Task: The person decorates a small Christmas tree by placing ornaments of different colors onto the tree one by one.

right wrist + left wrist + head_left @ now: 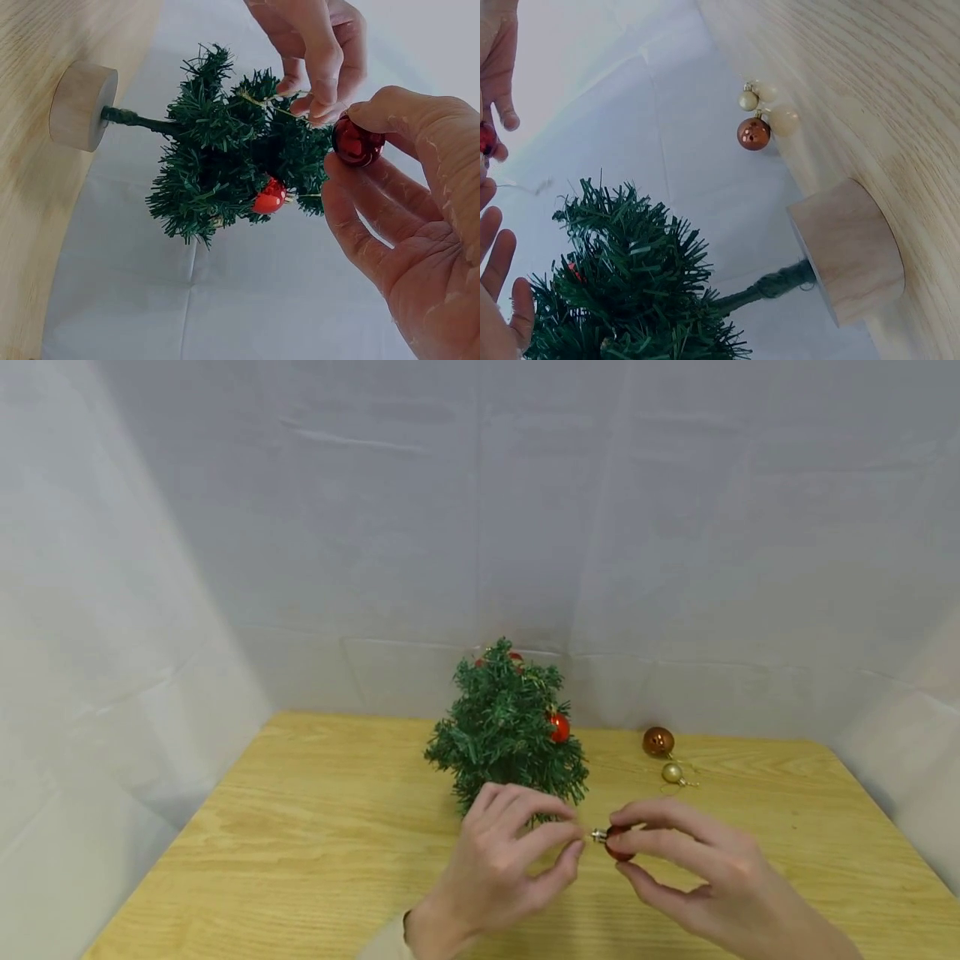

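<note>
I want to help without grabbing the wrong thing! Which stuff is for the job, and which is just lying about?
Part of the job now:
dark red ball, held in the right grip
gold thread, seemingly pinched by the left grip
green tree bearing a bright red ball

Just lying about, perhaps for later:
copper ball on the table
small gold ball beside it

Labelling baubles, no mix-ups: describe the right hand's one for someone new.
On the wooden table stands a small green tree. In front and to its right, the right hand pinches a dark red bauble. No other is held: a brighter red bauble hangs on the tree, the copper bauble and gold bauble lie on the table.
</note>
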